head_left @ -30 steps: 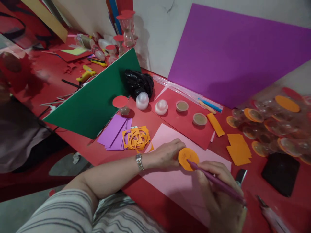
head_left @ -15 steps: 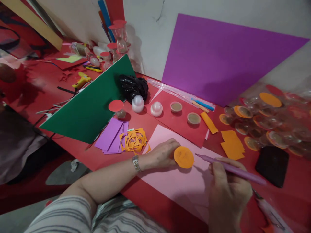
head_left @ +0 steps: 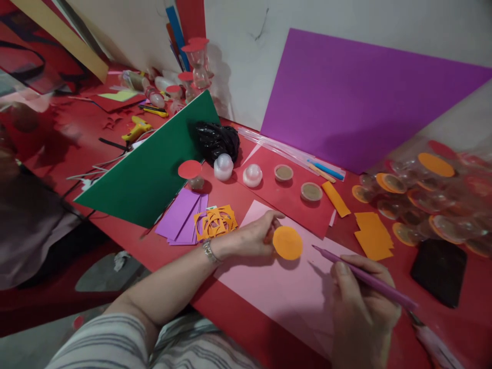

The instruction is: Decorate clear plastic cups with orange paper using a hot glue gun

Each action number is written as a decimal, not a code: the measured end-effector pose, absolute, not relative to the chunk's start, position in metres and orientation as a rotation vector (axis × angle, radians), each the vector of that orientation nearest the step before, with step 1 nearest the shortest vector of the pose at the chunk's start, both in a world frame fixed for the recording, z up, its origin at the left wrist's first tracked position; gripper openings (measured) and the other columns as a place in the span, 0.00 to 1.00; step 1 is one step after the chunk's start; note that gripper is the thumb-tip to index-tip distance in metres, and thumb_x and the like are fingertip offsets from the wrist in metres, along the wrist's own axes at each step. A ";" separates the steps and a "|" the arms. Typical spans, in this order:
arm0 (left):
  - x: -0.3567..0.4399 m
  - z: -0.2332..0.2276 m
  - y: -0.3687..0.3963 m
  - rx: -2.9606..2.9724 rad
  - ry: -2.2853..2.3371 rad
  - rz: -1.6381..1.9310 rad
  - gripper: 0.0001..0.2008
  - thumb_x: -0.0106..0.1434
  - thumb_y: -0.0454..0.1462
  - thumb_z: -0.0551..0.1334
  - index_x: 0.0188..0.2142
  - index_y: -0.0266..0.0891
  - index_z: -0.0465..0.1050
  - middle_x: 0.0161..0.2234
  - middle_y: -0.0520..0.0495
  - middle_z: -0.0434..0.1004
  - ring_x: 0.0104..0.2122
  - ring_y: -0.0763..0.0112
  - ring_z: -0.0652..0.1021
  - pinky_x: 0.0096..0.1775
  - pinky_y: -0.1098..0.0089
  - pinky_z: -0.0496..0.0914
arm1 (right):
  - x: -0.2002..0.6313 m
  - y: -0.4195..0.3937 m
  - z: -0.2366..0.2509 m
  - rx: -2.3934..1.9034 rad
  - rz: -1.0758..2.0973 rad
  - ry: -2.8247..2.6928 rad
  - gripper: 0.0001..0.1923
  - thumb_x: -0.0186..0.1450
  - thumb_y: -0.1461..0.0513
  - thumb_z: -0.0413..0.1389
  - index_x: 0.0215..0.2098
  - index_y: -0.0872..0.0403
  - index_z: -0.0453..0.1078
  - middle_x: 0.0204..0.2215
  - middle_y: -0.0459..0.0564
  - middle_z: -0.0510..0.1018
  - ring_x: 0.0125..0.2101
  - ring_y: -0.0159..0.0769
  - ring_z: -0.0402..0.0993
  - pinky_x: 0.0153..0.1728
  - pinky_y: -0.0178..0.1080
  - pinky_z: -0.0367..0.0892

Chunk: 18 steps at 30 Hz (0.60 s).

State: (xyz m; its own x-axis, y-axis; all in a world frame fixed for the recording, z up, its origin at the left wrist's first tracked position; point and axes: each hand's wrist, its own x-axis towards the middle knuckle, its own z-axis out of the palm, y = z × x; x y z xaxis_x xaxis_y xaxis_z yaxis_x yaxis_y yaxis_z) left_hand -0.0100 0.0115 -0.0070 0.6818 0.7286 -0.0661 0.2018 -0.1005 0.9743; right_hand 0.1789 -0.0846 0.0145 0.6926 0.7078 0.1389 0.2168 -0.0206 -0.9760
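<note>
My left hand [head_left: 265,233], a watch on its wrist, is closed at the left edge of an orange paper disc [head_left: 287,243]. The disc is held above a sheet of pink paper [head_left: 253,284]; whether anything is attached beneath it is hidden. My right hand [head_left: 363,302] grips a purple felt-tip pen [head_left: 369,278], its uncapped tip pointing left toward the disc, a small gap apart from it. Left of my left hand lie orange paper offcuts [head_left: 216,223] with round holes and purple paper strips [head_left: 183,218].
Cups of sand [head_left: 311,192] and clear plastic domes [head_left: 252,175] stand behind. A green board [head_left: 154,169] leans at left, near a black plastic bag [head_left: 217,141]. Right are stacked plastic hourglasses [head_left: 418,205], orange paper pieces [head_left: 372,236] and a black phone-like object [head_left: 439,271]. Another person's arm [head_left: 19,133] shows far left.
The disc has shifted slightly left and up, and dark marks seen on its face no longer show. My left fingers have changed position around it. The pen stays pointed toward it.
</note>
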 end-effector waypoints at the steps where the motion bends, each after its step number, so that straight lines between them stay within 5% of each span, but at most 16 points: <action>1: -0.015 -0.006 0.016 1.636 0.787 0.560 0.31 0.57 0.32 0.66 0.58 0.40 0.56 0.47 0.44 0.72 0.42 0.69 0.75 0.45 0.67 0.71 | 0.178 -0.084 0.016 -1.567 0.500 -0.704 0.13 0.53 0.57 0.68 0.31 0.54 0.72 0.23 0.42 0.72 0.18 0.26 0.66 0.19 0.30 0.61; 7: -0.026 0.001 0.029 1.528 0.851 0.665 0.16 0.59 0.27 0.54 0.47 0.39 0.62 0.48 0.43 0.75 0.46 0.69 0.76 0.48 0.63 0.72 | 0.175 -0.081 0.021 -1.420 0.647 -0.661 0.11 0.53 0.57 0.66 0.30 0.53 0.72 0.19 0.41 0.72 0.20 0.28 0.68 0.22 0.31 0.65; 12: -0.026 0.004 0.028 1.548 0.949 0.751 0.10 0.64 0.29 0.54 0.45 0.40 0.63 0.50 0.42 0.78 0.44 0.70 0.78 0.49 0.64 0.72 | 0.181 -0.084 0.007 -1.289 0.600 -0.822 0.12 0.62 0.53 0.60 0.32 0.55 0.75 0.20 0.43 0.73 0.20 0.29 0.69 0.22 0.33 0.64; 18: -0.029 0.011 0.026 1.634 1.119 1.008 0.02 0.68 0.35 0.60 0.40 0.40 0.66 0.46 0.44 0.81 0.41 0.69 0.80 0.44 0.68 0.73 | 0.177 -0.082 0.016 -1.285 0.589 -0.775 0.12 0.58 0.54 0.65 0.27 0.55 0.76 0.22 0.45 0.76 0.18 0.28 0.70 0.18 0.31 0.66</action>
State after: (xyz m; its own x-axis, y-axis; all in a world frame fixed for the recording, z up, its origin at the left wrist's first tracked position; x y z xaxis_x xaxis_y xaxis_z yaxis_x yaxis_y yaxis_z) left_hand -0.0289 0.0259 0.0106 0.2621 0.9555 0.1350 0.2338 -0.1987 0.9518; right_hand 0.1773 -0.0819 0.0164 0.6201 0.7643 0.1768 0.0338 0.1991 -0.9794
